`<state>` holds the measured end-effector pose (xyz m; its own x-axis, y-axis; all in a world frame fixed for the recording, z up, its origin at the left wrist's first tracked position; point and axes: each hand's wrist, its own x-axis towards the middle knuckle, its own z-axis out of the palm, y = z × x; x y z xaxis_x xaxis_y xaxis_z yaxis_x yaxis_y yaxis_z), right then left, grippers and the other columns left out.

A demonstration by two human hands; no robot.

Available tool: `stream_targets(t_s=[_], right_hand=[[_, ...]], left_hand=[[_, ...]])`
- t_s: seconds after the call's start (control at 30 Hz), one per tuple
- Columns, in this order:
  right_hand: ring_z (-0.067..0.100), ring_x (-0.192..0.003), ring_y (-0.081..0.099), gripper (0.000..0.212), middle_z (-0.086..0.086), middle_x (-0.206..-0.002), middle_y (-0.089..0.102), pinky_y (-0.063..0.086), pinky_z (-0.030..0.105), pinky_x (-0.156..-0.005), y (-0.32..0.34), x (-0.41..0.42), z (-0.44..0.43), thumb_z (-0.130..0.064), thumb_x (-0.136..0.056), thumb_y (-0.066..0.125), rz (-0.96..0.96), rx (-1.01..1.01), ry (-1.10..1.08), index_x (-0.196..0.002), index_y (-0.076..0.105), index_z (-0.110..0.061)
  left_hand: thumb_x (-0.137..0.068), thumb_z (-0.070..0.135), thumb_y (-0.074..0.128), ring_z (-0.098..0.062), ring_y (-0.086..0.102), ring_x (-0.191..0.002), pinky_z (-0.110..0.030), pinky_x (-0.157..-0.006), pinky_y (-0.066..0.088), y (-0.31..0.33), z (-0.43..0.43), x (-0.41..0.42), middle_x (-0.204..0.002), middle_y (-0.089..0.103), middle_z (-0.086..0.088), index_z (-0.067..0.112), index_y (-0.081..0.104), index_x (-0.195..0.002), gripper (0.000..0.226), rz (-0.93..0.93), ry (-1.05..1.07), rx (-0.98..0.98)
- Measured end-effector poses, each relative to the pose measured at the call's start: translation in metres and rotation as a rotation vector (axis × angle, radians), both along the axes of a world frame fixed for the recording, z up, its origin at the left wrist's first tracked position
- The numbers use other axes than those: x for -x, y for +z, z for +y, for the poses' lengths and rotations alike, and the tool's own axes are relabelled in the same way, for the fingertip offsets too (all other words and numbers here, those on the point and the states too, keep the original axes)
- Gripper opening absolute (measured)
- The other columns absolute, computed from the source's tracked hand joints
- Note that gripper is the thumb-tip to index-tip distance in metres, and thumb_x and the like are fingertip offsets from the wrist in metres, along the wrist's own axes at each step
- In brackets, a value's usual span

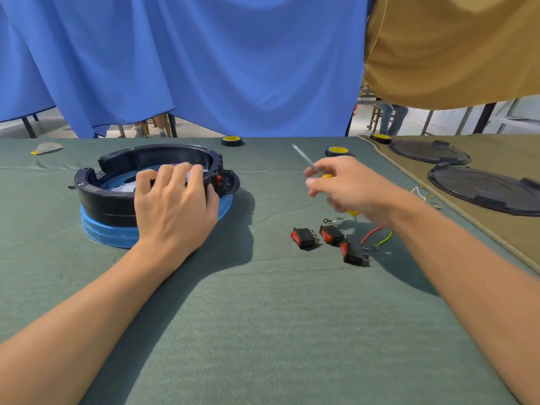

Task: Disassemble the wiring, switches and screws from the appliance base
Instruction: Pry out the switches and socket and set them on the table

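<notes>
The appliance base (117, 200) is set toward the far left of the tabletop (263, 331), and its near rim is clasped by the curled fingers of the left grip (175, 206). A screwdriver (304, 156) is pinched in the right grip (350, 188), well right of the base. Three switches (305, 237) and loose wires (377, 233) are laid just nearer. Open tabletop is left along the near edge.
</notes>
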<state>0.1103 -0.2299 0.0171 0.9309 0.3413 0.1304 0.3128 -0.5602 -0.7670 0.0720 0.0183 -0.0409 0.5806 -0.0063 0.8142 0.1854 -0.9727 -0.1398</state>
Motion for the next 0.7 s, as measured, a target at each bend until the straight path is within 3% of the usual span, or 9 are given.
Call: stream_targets(t_s=[0.1, 0.2, 0.3, 0.4, 0.43, 0.5, 0.57, 0.7], right_hand=[[0.007, -0.054, 0.040, 0.023, -0.004, -0.076, 0.057, 0.033, 0.021, -0.051, -0.008, 0.005, 0.037, -0.006, -0.091, 0.053, -0.006, 0.014, 0.091, -0.112, 0.062, -0.012], [-0.001, -0.059, 0.042, 0.023, -0.015, -0.068, 0.046, 0.035, 0.008, -0.049, -0.006, 0.006, 0.071, -0.011, -0.092, 0.054, -0.171, 0.128, 0.167, -0.109, 0.065, -0.020], [0.003, -0.066, 0.047, 0.025, -0.012, -0.074, 0.052, 0.034, 0.007, -0.049, 0.005, 0.004, 0.089, -0.009, -0.091, 0.052, -0.206, 0.140, 0.192, -0.107, 0.068, -0.021], [0.008, -0.072, 0.047, 0.030, -0.014, -0.075, 0.050, 0.037, 0.015, -0.059, 0.012, -0.003, 0.099, -0.004, -0.090, 0.050, -0.246, 0.149, 0.184, -0.103, 0.068, -0.024], [0.012, -0.080, 0.048, 0.033, -0.014, -0.077, 0.052, 0.040, 0.022, -0.069, 0.013, -0.006, 0.103, -0.003, -0.088, 0.048, -0.263, 0.163, 0.170, -0.098, 0.068, -0.028], [0.018, -0.095, 0.046, 0.038, -0.011, -0.085, 0.059, 0.032, 0.037, -0.083, 0.011, -0.011, 0.108, -0.003, -0.086, 0.044, -0.325, 0.250, 0.098, -0.091, 0.065, -0.035], [0.020, -0.100, 0.046, 0.040, -0.009, -0.086, 0.061, 0.025, 0.042, -0.083, 0.009, -0.017, 0.115, -0.004, -0.083, 0.041, -0.405, 0.325, 0.037, -0.090, 0.065, -0.036], [0.026, -0.102, 0.040, 0.039, -0.012, -0.077, 0.056, 0.028, 0.041, -0.077, 0.008, -0.030, 0.124, -0.006, -0.082, 0.039, -0.450, 0.284, -0.001, -0.088, 0.069, -0.029]], left_hand=[[-0.097, 0.034, 0.039, -0.031, 0.059, -0.070, -0.044, -0.081, 0.030, 0.000, 0.001, -0.001, -0.068, 0.065, -0.007, 0.009, 0.063, -0.080, 0.039, 0.035, 0.023, -0.025], [-0.097, 0.040, 0.043, -0.030, 0.062, -0.069, -0.042, -0.083, 0.030, 0.002, 0.006, 0.000, -0.068, 0.068, -0.005, 0.012, 0.068, -0.082, 0.041, 0.035, -0.005, -0.004], [-0.092, 0.043, 0.051, -0.031, 0.063, -0.068, -0.037, -0.081, 0.030, 0.003, 0.014, 0.000, -0.065, 0.068, -0.007, 0.018, 0.075, -0.082, 0.037, -0.031, -0.062, 0.127], [-0.090, 0.045, 0.055, -0.033, 0.057, -0.079, -0.033, -0.080, 0.029, 0.005, 0.028, 0.001, -0.066, 0.068, -0.005, 0.021, 0.079, -0.082, 0.035, -0.102, -0.173, 0.340], [-0.090, 0.044, 0.055, -0.032, 0.055, -0.082, -0.032, -0.080, 0.028, 0.005, 0.034, 0.001, -0.068, 0.067, -0.004, 0.019, 0.079, -0.080, 0.036, -0.119, -0.231, 0.404], [-0.091, 0.041, 0.053, -0.030, 0.052, -0.081, -0.031, -0.081, 0.025, 0.005, 0.037, 0.000, -0.069, 0.063, -0.004, 0.014, 0.076, -0.074, 0.039, -0.141, -0.318, 0.511], [-0.091, 0.035, 0.051, -0.029, 0.054, -0.082, -0.032, -0.084, 0.026, 0.005, 0.034, -0.003, -0.070, 0.057, 0.001, 0.008, 0.072, -0.075, 0.038, -0.172, -0.302, 0.589], [-0.083, 0.026, 0.044, -0.019, 0.049, -0.113, -0.030, -0.096, 0.022, 0.005, 0.026, -0.008, -0.095, 0.060, 0.010, 0.016, 0.068, -0.102, 0.033, -0.183, -0.184, 0.712]])
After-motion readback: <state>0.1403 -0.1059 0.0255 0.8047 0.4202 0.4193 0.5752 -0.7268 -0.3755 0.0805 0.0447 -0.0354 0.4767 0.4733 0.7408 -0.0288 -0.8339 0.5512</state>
